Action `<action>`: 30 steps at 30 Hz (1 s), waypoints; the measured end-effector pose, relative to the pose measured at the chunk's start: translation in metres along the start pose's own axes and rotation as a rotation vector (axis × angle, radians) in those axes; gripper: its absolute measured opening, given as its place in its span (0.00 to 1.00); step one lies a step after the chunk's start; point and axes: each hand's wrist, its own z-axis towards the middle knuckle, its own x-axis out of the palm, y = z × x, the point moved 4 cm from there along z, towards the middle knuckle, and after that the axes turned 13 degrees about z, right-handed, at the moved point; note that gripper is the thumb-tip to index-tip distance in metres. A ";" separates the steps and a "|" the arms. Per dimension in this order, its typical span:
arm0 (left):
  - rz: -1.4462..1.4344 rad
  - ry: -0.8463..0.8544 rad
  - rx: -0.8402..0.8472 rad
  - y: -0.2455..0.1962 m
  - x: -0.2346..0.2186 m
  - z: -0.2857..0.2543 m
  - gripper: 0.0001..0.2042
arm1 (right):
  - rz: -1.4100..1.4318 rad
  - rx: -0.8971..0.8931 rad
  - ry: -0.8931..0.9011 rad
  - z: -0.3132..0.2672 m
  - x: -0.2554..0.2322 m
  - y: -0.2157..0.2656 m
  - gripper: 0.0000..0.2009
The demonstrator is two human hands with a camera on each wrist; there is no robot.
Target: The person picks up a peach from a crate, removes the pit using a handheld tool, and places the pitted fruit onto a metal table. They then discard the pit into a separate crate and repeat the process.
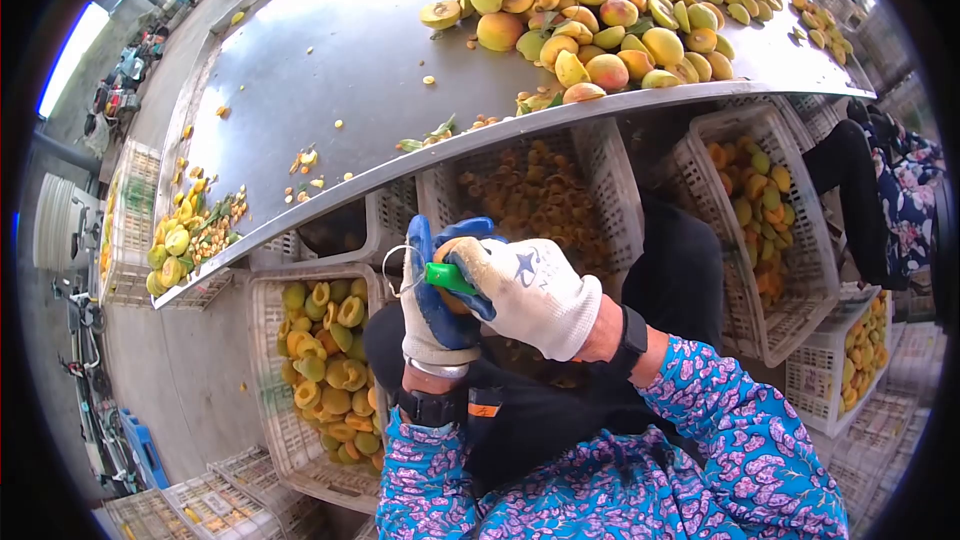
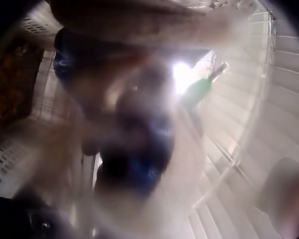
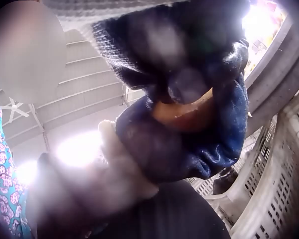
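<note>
Both hands wear white gloves with blue coated palms and meet above the lap in the head view. My left hand [image 1: 435, 315] holds a peach piece [image 3: 187, 115], whose orange flesh shows between the blue fingers in the right wrist view. The green handle [image 1: 447, 278] of a small pitting tool is gripped in my right hand [image 1: 535, 290]. A thin wire loop [image 1: 386, 268] stands out left of the handle, beside the left fingers. In the left wrist view the green handle [image 2: 197, 93] appears with a metal end; the gloves there are blurred.
A metal table [image 1: 330, 70] bears a heap of halved peaches [image 1: 610, 15], with pits and scraps near its edge. Crates stand around the lap: one of peach halves [image 1: 330, 360] at left, one of orange pieces [image 1: 530, 190] under the table, another [image 1: 750, 210] at right.
</note>
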 end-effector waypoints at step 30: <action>0.011 0.054 0.140 -0.015 0.002 -0.006 0.28 | 0.174 0.536 0.183 -0.033 0.001 -0.003 0.15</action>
